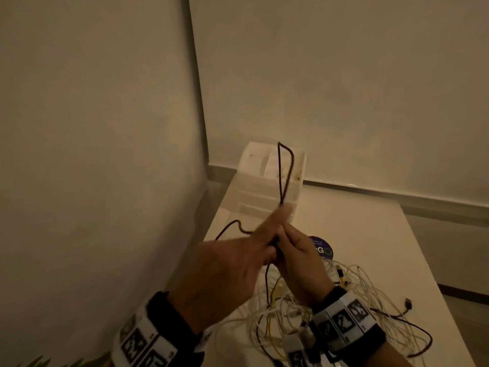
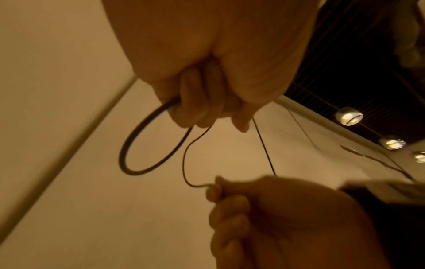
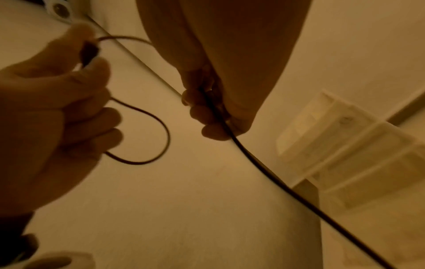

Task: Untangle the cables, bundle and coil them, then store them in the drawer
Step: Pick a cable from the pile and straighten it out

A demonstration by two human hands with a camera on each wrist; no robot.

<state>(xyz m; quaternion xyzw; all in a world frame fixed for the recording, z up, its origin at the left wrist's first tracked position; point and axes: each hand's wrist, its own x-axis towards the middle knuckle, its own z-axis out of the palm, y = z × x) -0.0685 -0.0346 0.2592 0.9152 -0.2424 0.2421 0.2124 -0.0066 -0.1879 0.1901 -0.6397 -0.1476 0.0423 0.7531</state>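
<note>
In the head view, both hands meet at the centre of the frame, raised above the white table (image 1: 357, 234). The left hand (image 1: 227, 268) and the right hand (image 1: 299, 263) each have their fingers curled around the dark cable (image 1: 287, 170). A narrow loop of it stands up above the fingers, in front of the white drawer unit (image 1: 267, 181) at the far end of the table. Another stretch bends off to the left of the hands, and more of it drops below them toward the tangle of white cables (image 1: 330, 308) spread over the table in the lower right of the frame. A round dark sticker (image 1: 322, 249) lies on the table just right of the hands.

In the left wrist view, the left hand (image 2: 207, 72) fills the top centre, fingers closed tightly on the dark cable (image 2: 147, 145), which hangs in a round loop at the left centre. The right hand (image 2: 276, 209) sits at the lower right, pinching a thinner-looking strand.

In the right wrist view, the right hand (image 3: 218, 81) at the top centre clamps the dark cable (image 3: 276, 178), which runs diagonally to the lower right corner. The left hand (image 3: 50, 109) at the left grips a loop and a dark plug end. The drawer unit (image 3: 345, 151) shows blurred at the right.
</note>
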